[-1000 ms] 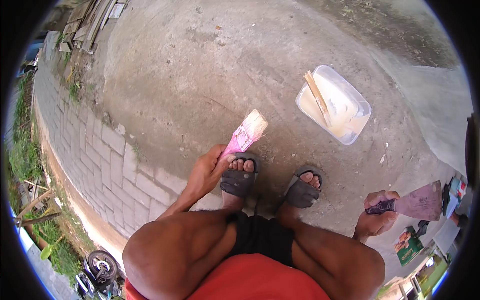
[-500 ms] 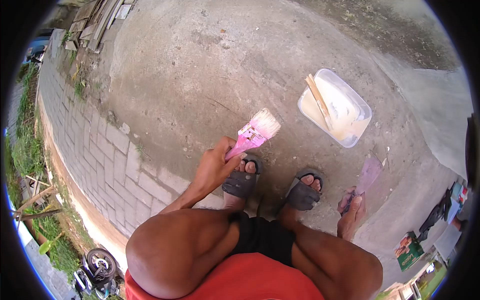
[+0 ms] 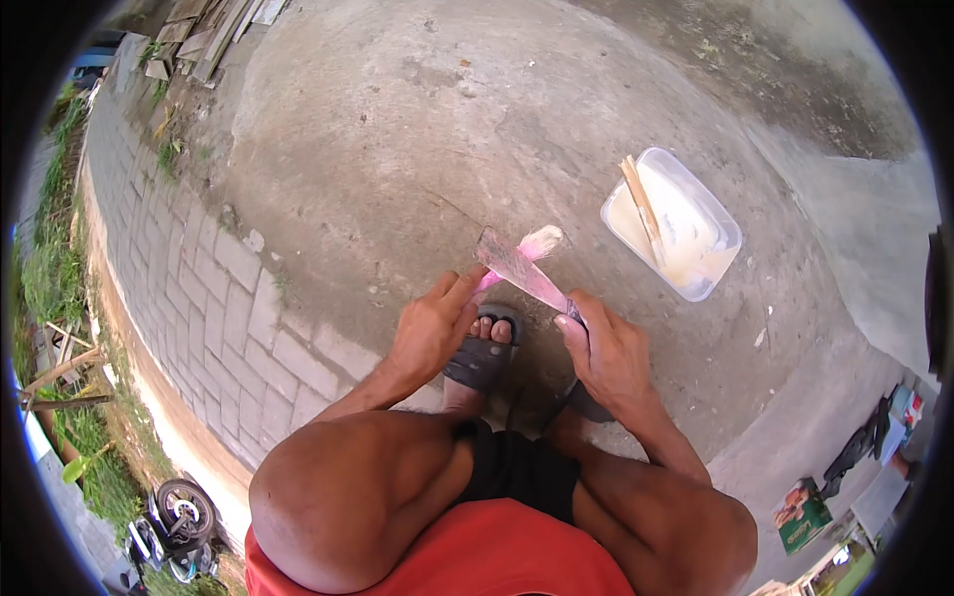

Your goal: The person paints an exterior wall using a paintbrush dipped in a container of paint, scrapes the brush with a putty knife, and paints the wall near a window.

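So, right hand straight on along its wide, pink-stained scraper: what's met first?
Probably the pink paintbrush with pale bristles, held in the left hand; the scraper overlaps it in view, contact unclear.

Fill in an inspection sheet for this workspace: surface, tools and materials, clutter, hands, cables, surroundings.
Surface: rough, stained concrete, meeting grey pavers at left.
Tools and materials: pink-handled brush; scraper, its blade crossing over the brush; translucent tub of whitish material, wooden stick inside.
Clutter: weathered boards upper left, green box lower right.
Hands: left hand grips the brush; right hand grips the scraper.
Cables: nothing seen.
Surroundings: wall at right, plants and a motorcycle lower left.
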Tool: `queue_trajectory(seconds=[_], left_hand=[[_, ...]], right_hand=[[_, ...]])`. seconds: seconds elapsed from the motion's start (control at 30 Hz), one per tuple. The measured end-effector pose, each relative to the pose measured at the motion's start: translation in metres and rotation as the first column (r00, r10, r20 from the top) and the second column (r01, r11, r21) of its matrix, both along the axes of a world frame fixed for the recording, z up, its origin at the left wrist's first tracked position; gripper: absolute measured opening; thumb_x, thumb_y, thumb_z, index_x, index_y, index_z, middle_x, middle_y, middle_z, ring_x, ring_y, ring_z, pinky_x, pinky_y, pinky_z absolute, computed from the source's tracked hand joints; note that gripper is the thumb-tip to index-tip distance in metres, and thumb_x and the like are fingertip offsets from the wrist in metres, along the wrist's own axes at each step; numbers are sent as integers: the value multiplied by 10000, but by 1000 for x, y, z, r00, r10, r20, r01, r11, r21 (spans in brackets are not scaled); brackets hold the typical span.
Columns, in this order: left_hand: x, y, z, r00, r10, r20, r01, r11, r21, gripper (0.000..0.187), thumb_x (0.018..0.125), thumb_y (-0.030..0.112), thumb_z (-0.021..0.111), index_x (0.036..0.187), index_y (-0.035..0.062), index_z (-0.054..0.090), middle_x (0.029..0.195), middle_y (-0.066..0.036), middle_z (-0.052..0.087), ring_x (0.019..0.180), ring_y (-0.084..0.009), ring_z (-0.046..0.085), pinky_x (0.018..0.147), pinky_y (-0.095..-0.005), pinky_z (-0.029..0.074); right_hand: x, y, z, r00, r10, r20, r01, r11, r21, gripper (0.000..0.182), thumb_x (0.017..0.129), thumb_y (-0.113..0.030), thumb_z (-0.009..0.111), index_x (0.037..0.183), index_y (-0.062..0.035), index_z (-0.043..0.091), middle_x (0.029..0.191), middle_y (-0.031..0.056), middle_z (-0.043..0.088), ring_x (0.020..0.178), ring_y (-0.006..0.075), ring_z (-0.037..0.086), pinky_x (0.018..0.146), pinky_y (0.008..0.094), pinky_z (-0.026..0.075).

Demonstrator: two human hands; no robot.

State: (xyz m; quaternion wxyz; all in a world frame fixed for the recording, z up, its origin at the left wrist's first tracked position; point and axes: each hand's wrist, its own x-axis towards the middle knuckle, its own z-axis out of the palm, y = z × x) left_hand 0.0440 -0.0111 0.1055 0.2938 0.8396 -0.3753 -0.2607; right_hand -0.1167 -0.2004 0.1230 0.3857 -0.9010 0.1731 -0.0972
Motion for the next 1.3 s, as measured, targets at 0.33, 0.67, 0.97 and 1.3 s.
queue_trajectory(seconds=[0.33,0.67,0.97,1.3], left_hand=[[5,23,-7,966,7,259,-11,1000,14,542,896,85,623,1420,196,543,930,-84,580,703,-315,638,578,-428,518],[19,60,11,935,129,331,-150,988,38,559,884,28,643,1416,178,559,872,-103,560,679,-315,609,590,-413,501],[28,99,8,926,284,250,-310,948,69,474,940,90,620,1405,158,553,882,-112,567,742,-326,621,639,-435,508],[15,115,9,731,663,-162,-682,714,-158,275,1031,113,555,1279,13,620,798,9,536,731,-89,474,666,-254,419]], right_hand=[[20,13,-15,1000,23,5,-23,1000,8,228,955,-217,668,1102,-60,593,859,163,682,699,360,680,564,448,513],[64,-7,-49,992,32,-126,-4,977,214,274,1022,-292,571,1079,-25,586,810,200,650,682,407,642,603,470,474],[105,-32,81,995,-91,48,63,911,407,477,1084,-432,428,1207,-3,597,699,23,507,613,94,452,568,289,361],[95,6,-96,965,39,-260,24,972,234,327,1049,-291,495,1081,28,555,731,290,605,706,482,620,627,530,455]])
